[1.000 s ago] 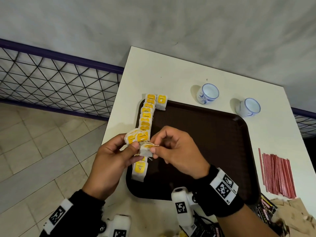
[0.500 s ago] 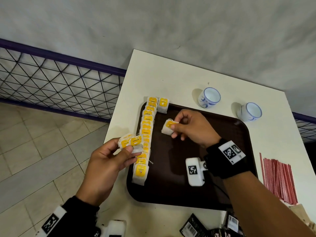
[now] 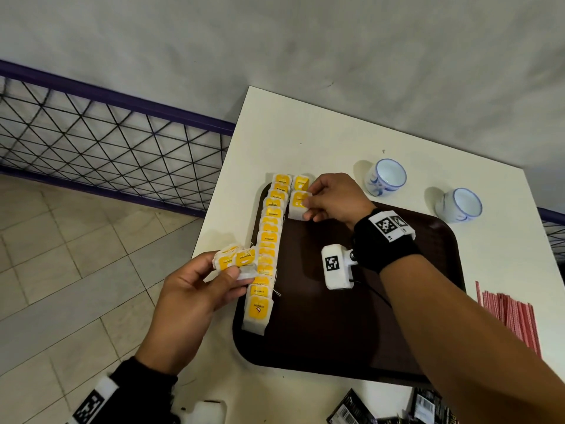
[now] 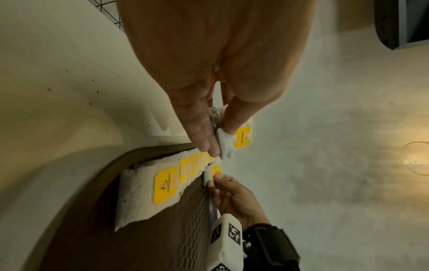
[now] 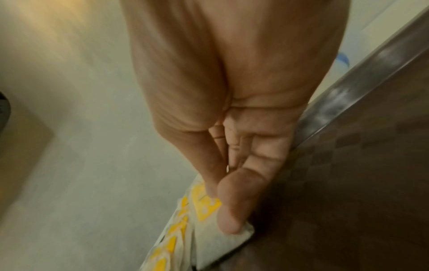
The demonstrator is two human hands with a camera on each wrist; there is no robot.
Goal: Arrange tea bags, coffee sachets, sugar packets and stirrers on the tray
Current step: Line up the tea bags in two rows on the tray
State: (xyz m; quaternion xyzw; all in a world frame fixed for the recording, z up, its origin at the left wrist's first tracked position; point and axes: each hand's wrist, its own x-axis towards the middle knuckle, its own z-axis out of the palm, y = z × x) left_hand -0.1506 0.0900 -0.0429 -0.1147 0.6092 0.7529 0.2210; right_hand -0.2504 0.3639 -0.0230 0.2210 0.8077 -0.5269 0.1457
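A dark brown tray [image 3: 351,325] lies on the white table. A row of white tea bags with yellow tags [image 3: 269,240] runs along its left edge. My right hand [image 3: 308,203] pinches one tea bag [image 3: 298,205] at the tray's far left corner, just below another tea bag [image 3: 301,182]. The right wrist view shows thumb and fingers on that tea bag [image 5: 223,236]. My left hand [image 3: 226,270] holds a small bunch of tea bags [image 3: 235,260] at the tray's left side; the bunch [image 4: 225,143] sits between thumb and fingers.
Two blue-and-white cups [image 3: 386,177] [image 3: 458,205] stand beyond the tray. Red stirrers [image 3: 510,313] lie on the table at the right. Black sachets [image 3: 397,408] lie at the near edge. The table's left edge [image 3: 214,209] drops to a tiled floor with a mesh fence.
My right hand took one tea bag from the left hand's bunch and carried it to the tray's far left corner. The left hand stayed at the tray's left side.
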